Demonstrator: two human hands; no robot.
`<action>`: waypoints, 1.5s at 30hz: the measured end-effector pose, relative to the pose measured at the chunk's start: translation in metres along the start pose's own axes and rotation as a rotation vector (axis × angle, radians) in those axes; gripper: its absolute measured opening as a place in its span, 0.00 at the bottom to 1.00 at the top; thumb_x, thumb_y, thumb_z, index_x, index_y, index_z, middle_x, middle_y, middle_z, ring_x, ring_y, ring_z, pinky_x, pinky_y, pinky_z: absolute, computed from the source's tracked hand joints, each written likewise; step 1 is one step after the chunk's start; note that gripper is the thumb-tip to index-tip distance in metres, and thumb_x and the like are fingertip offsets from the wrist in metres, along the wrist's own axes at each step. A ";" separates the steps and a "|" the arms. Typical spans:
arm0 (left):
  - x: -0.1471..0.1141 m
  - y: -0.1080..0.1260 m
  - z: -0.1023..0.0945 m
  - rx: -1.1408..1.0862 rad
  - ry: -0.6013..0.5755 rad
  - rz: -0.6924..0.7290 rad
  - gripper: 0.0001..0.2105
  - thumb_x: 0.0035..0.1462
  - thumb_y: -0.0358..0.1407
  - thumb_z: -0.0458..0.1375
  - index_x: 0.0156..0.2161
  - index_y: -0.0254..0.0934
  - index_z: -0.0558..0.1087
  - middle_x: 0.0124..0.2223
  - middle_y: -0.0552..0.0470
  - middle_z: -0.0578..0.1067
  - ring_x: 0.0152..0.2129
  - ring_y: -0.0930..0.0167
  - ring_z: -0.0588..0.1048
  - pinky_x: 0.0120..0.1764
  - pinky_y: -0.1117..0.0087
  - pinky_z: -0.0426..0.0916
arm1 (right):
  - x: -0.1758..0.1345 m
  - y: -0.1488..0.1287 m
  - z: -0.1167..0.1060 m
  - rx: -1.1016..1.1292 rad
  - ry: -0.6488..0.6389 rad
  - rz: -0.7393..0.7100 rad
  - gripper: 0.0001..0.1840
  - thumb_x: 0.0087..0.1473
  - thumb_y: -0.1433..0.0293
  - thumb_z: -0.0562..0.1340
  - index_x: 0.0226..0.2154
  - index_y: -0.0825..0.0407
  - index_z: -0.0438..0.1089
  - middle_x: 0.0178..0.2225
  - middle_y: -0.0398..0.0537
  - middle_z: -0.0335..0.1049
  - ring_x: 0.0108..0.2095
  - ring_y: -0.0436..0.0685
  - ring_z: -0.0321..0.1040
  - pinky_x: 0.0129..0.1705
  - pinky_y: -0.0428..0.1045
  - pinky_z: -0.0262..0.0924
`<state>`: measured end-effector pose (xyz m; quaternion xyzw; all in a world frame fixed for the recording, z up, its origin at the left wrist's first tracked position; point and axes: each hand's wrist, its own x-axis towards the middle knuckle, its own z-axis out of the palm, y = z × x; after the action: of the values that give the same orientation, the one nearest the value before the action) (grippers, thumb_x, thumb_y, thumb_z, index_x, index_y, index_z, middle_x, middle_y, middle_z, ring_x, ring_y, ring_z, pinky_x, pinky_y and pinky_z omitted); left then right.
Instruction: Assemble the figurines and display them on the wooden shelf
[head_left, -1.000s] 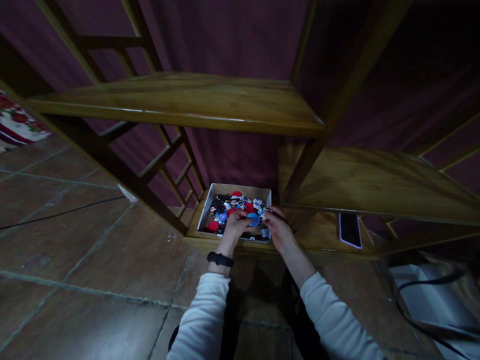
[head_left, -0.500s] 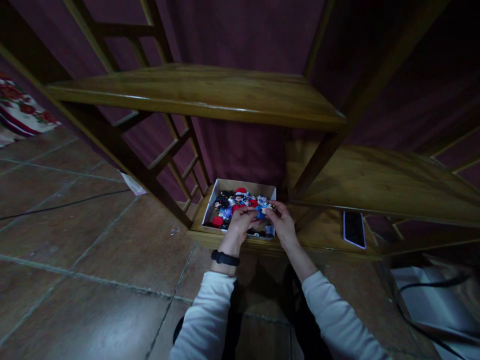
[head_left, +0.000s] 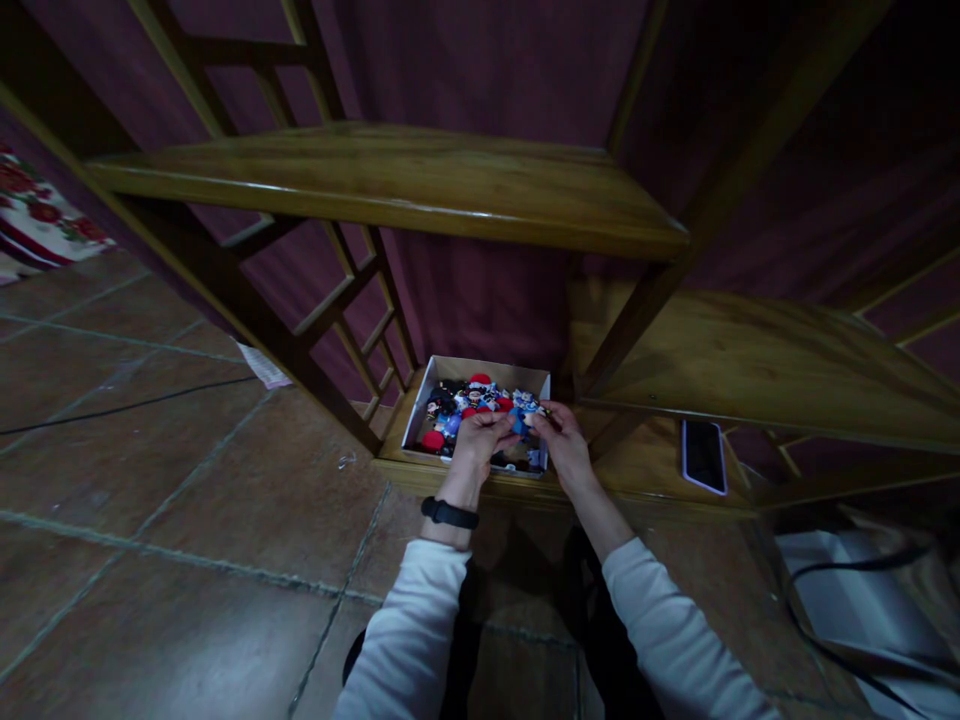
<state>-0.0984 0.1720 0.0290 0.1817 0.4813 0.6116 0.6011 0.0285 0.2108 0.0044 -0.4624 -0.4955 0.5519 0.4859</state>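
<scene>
A shallow cardboard box (head_left: 420,412) on the low wooden ledge holds many small figurines (head_left: 450,402) in red, blue, black and white. Over its front right part, my left hand (head_left: 480,442) and my right hand (head_left: 561,436) hold one small blue figurine (head_left: 520,422) between them. The left fingers close on its left side. My right thumb and fingers pinch its right side, where a pale part shows. Its finer shape is too small and dim to make out. A black band (head_left: 448,514) circles my left wrist.
A phone (head_left: 703,456) lies on the ledge to the right. Above the box juts a wooden shelf (head_left: 390,185), with a slatted side frame (head_left: 352,300) at its left. A black cable (head_left: 135,408) crosses the tiled floor.
Both hands stay at nearly the same spot over the box, still on the blue figurine. Its blue part shows slightly more between the fingers. The whole view has shifted very slightly.
</scene>
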 end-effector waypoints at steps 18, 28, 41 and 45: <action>0.003 -0.003 0.005 -0.016 0.050 0.033 0.16 0.27 0.39 0.70 0.22 0.30 0.74 0.25 0.49 0.75 0.25 0.71 0.73 0.34 0.65 0.71 | 0.009 0.003 -0.008 -0.217 -0.031 -0.127 0.17 0.45 0.63 0.60 0.40 0.48 0.67 0.36 0.44 0.71 0.37 0.54 0.67 0.42 0.50 0.61; 0.002 -0.003 0.008 -0.030 0.057 0.055 0.13 0.29 0.35 0.70 0.23 0.30 0.75 0.25 0.49 0.75 0.24 0.72 0.72 0.33 0.66 0.71 | 0.010 -0.002 -0.007 -0.179 -0.034 -0.070 0.17 0.42 0.63 0.62 0.38 0.48 0.66 0.32 0.42 0.70 0.32 0.53 0.67 0.37 0.49 0.62; 0.002 0.001 -0.002 -0.062 0.080 -0.023 0.10 0.32 0.31 0.69 0.22 0.31 0.74 0.25 0.50 0.75 0.25 0.71 0.73 0.37 0.64 0.71 | 0.008 -0.011 -0.010 -0.221 -0.214 -0.136 0.15 0.42 0.63 0.63 0.36 0.47 0.67 0.33 0.42 0.72 0.35 0.54 0.68 0.40 0.50 0.61; 0.001 0.002 -0.009 -0.036 0.046 -0.053 0.08 0.34 0.29 0.68 0.23 0.31 0.74 0.25 0.50 0.75 0.26 0.71 0.74 0.39 0.63 0.71 | 0.007 -0.012 -0.010 -0.203 -0.286 -0.120 0.14 0.41 0.63 0.64 0.35 0.48 0.67 0.32 0.42 0.72 0.34 0.53 0.68 0.39 0.49 0.61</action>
<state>-0.1072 0.1697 0.0257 0.1438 0.4888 0.6080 0.6089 0.0390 0.2194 0.0153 -0.3956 -0.6392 0.5293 0.3934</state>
